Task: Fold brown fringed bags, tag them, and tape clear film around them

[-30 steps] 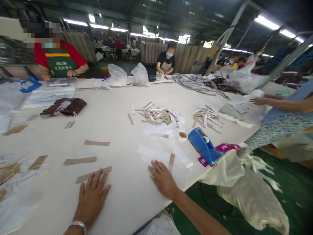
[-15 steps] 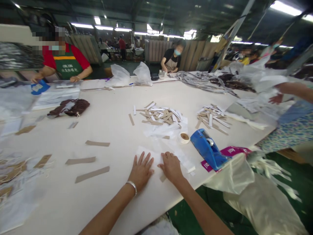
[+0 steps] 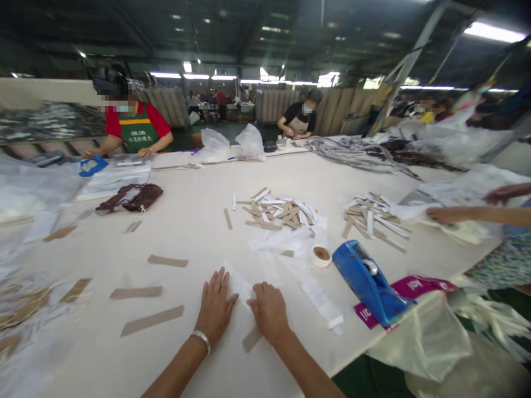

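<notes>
My left hand (image 3: 214,308) lies flat on the table, fingers stretched out along the left side of a thin translucent white sheet (image 3: 235,284). Opposite it, my right hand (image 3: 269,314) has its fingers bent and held together, thumb against them, at the sheet's right edge. Its fingertips are partly hidden. A grey-brown card strip (image 3: 251,339) shows beside and partly under the right hand. Left of my hands lie three separate card strips (image 3: 152,321). More thin white sheets (image 3: 317,301) lie to the right, near a roll of tape (image 3: 321,254).
A blue tape dispenser (image 3: 369,282) stands on a purple printed bag at the table's right edge. Ahead are two piles of card strips (image 3: 282,213). A brown bundle (image 3: 133,198) lies farther left. A co-worker's arms (image 3: 468,214) reach in from the right; other people work across the table (image 3: 186,188).
My view has tilted up slightly. Both hands have moved left and nearer to me over the table, uncovering more of the card strip. The right co-worker's arms have reached farther over white material.
</notes>
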A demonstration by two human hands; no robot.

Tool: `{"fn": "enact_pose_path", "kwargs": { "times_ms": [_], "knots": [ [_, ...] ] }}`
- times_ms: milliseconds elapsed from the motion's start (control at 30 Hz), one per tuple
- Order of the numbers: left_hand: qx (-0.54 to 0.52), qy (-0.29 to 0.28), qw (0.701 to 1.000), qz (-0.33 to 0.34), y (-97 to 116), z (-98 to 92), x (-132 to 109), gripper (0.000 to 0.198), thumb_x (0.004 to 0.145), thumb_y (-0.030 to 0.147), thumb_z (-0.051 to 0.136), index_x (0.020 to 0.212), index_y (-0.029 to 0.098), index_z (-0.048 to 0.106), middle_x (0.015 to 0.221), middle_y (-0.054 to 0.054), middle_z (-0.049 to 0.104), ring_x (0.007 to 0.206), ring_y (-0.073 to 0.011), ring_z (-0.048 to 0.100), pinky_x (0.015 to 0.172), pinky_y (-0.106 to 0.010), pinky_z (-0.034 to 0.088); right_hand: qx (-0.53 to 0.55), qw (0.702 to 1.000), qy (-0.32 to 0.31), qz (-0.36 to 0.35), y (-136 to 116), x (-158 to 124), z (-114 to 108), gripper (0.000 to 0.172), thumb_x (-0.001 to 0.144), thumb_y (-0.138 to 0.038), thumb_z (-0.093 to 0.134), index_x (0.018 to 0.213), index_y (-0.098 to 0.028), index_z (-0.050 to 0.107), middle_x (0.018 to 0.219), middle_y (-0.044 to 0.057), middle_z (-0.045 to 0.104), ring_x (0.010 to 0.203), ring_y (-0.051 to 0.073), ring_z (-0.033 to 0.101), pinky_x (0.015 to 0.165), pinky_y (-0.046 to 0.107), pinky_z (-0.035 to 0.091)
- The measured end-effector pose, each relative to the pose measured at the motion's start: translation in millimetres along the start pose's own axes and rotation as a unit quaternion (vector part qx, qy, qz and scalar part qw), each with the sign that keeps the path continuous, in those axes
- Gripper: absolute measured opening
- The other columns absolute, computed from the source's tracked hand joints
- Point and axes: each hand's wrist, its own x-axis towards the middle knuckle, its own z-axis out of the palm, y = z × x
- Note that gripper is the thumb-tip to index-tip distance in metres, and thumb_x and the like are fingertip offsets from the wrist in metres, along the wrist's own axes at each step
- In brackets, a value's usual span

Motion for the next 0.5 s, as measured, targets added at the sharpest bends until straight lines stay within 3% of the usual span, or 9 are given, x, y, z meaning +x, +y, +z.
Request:
{"fn": "enact_pose_path", "kwargs": {
  "times_ms": [100, 233, 367, 500],
  "knots": [
    [0.004, 0.0, 1.0, 0.005, -3, 10.7, 14, 0.059, 0.096, 0.04, 0.034, 0.147, 0.01, 0.03, 0.156, -0.014, 0.024, 0.143, -0.0311, 0.02, 0.111, -0.056, 0.027, 0.036, 0.998, -0.006, -0.048, 2, 9, 1, 0.02, 0.088, -0.032, 0.059, 0.106, -0.024, 0.059, 0.1, 0.004, 0.064, 0.093, 0.022, 0.058, 0.082, 0.034, 0.043],
    [0.03, 0.007, 0.998, 0.047, -7, 20.7, 17, 0.055, 0.095, 0.039, 0.035, 0.145, 0.015, 0.036, 0.154, -0.011, 0.029, 0.143, -0.0308, 0.021, 0.112, -0.057, 0.024, 0.038, 0.998, 0.046, -0.036, 42, 34, -14, 0.025, 0.094, -0.03, 0.048, 0.117, -0.023, 0.058, 0.108, 0.007, 0.064, 0.097, 0.021, 0.059, 0.084, 0.032, 0.045],
    [0.05, 0.046, 0.995, 0.074, -6, 22.8, 23, 0.057, 0.095, 0.04, 0.037, 0.146, 0.015, 0.035, 0.154, -0.011, 0.03, 0.143, -0.0291, 0.024, 0.113, -0.054, 0.024, -0.047, 0.996, 0.061, -0.053, 83, 90, -36, 0.033, 0.097, -0.031, 0.04, 0.124, -0.019, 0.055, 0.113, 0.01, 0.064, 0.103, 0.023, 0.058, 0.087, 0.035, 0.046],
    [0.041, 0.071, 0.991, 0.106, -9, 28.9, 35, 0.062, 0.093, 0.038, 0.042, 0.149, 0.018, 0.026, 0.154, -0.009, 0.029, 0.142, -0.0282, 0.026, 0.114, -0.05, 0.023, -0.089, 0.988, 0.043, -0.121, 91, 162, -47, 0.039, 0.099, -0.03, 0.033, 0.134, -0.02, 0.048, 0.124, 0.009, 0.061, 0.114, 0.023, 0.053, 0.094, 0.037, 0.042]
  ]
}}
